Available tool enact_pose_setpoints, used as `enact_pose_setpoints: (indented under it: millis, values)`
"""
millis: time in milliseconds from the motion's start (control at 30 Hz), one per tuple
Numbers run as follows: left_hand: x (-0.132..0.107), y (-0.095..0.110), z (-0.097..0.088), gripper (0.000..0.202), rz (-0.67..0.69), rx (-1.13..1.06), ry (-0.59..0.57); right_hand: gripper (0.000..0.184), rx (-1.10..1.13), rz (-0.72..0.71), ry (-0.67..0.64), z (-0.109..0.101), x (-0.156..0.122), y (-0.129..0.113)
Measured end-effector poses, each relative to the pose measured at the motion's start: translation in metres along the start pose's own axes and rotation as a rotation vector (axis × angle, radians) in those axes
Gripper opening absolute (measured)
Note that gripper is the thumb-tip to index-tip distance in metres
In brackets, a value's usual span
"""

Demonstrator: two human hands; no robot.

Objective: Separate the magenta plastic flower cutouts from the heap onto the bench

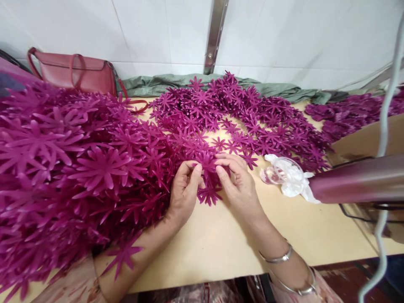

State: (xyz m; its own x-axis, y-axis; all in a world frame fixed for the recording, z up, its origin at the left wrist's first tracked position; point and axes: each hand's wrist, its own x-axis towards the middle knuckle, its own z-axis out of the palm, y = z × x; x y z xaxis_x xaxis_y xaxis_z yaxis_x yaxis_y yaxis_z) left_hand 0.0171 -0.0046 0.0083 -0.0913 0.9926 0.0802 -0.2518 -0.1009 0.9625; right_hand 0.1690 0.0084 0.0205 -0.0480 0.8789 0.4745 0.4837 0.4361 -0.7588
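Between my two hands is a magenta artificial flower [207, 162] with long narrow petals. My left hand [186, 189] pinches its left side between thumb and fingers. On the opposite side, my right hand [237, 181] grips the petals the same way, its wrist wearing silver bangles. Another magenta flower layer [209, 195] shows just below the held one; whether the two are joined I cannot tell. A large heap of magenta flowers [104, 168] rises beside my left forearm, and one bloom rests against that arm.
Loose flower pieces [268, 122] spread across the back of the pale table [202, 248]. A red handbag [75, 71] stands back left. To the right are a clear cup [276, 170] with white plastic, a dark pinkish cylinder [360, 179] and a grey cable [385, 113].
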Motion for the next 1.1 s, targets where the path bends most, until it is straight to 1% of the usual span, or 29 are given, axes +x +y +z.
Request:
enact_pose_setpoints:
  millis: [100, 133, 167, 233, 267, 333, 400, 433, 500, 533, 600, 633, 667, 700, 767, 800, 833, 867, 900, 933, 967, 1033, 1100]
  values:
    - [-0.003, -0.002, 0.002, 0.016, 0.085, 0.0, 0.087, 0.018, -0.064, -0.005, 0.121, 0.0, 0.0, 0.008]
    - [-0.005, -0.002, 0.003, 0.021, 0.128, 0.021, 0.099, 0.021, -0.072, -0.013, 0.139, 0.0, 0.001, 0.012]
    - [-0.007, -0.003, 0.005, 0.03, 0.171, 0.05, 0.096, 0.024, -0.075, -0.022, 0.141, 0.001, 0.001, 0.015]
    - [-0.012, -0.004, 0.007, 0.05, 0.249, 0.134, 0.067, 0.03, -0.061, -0.018, 0.1, 0.003, 0.001, 0.02]
    - [-0.016, -0.004, 0.008, 0.056, 0.284, 0.183, 0.053, 0.034, -0.04, 0.003, 0.055, 0.004, 0.001, 0.022]
    - [-0.023, -0.003, 0.009, 0.06, 0.339, 0.285, 0.031, 0.04, 0.014, 0.06, -0.068, 0.006, 0.0, 0.022]
    - [-0.028, -0.001, 0.008, 0.051, 0.366, 0.363, 0.007, 0.043, 0.071, 0.094, -0.165, 0.007, -0.002, 0.019]
    - [-0.029, 0.0, 0.007, 0.043, 0.377, 0.386, 0.001, 0.043, 0.092, 0.098, -0.185, 0.007, -0.003, 0.017]
    - [-0.03, 0.004, 0.005, 0.021, 0.414, 0.425, 0.019, 0.043, 0.11, 0.082, -0.183, 0.006, -0.004, 0.014]
    - [-0.03, 0.006, 0.004, 0.012, 0.449, 0.45, 0.043, 0.042, 0.105, 0.067, -0.189, 0.006, -0.004, 0.014]
    - [-0.03, 0.012, 0.002, 0.003, 0.56, 0.5, 0.067, 0.039, 0.081, 0.019, -0.234, 0.006, -0.004, 0.015]
    - [-0.031, 0.015, 0.002, 0.002, 0.631, 0.509, 0.036, 0.037, 0.071, -0.007, -0.263, 0.006, -0.004, 0.015]
    - [-0.033, 0.018, 0.002, 0.006, 0.699, 0.501, -0.034, 0.036, 0.063, -0.024, -0.282, 0.006, -0.004, 0.015]
    - [-0.035, 0.02, 0.003, 0.01, 0.756, 0.479, -0.142, 0.034, 0.055, -0.028, -0.277, 0.006, -0.004, 0.015]
    - [-0.04, 0.022, 0.006, 0.011, 0.808, 0.44, -0.429, 0.032, 0.047, -0.005, -0.215, 0.005, -0.005, 0.013]
    - [-0.043, 0.022, 0.009, 0.007, 0.796, 0.449, -0.574, 0.031, 0.07, 0.021, -0.19, 0.004, -0.005, 0.01]
    - [-0.044, 0.021, 0.011, 0.003, 0.753, 0.486, -0.701, 0.031, 0.12, 0.044, -0.189, 0.002, -0.004, 0.008]
    - [-0.045, 0.02, 0.014, 0.005, 0.698, 0.545, -0.804, 0.032, 0.196, 0.062, -0.22, -0.001, -0.003, 0.005]
    - [-0.044, 0.018, 0.016, 0.007, 0.645, 0.622, -0.881, 0.034, 0.287, 0.076, -0.284, -0.004, -0.002, 0.002]
    - [-0.041, 0.015, 0.018, 0.01, 0.596, 0.709, -0.928, 0.035, 0.366, 0.078, -0.358, -0.008, 0.0, -0.001]
    - [-0.038, 0.012, 0.019, 0.012, 0.586, 0.797, -0.957, 0.036, 0.416, 0.077, -0.413, -0.013, 0.002, -0.003]
    - [-0.027, 0.004, 0.021, 0.022, 0.67, 0.972, -0.972, 0.037, 0.496, 0.066, -0.461, -0.024, 0.007, -0.006]
    - [-0.014, -0.004, 0.021, 0.038, 0.773, 1.131, -0.963, 0.039, 0.564, 0.055, -0.46, -0.036, 0.012, -0.006]
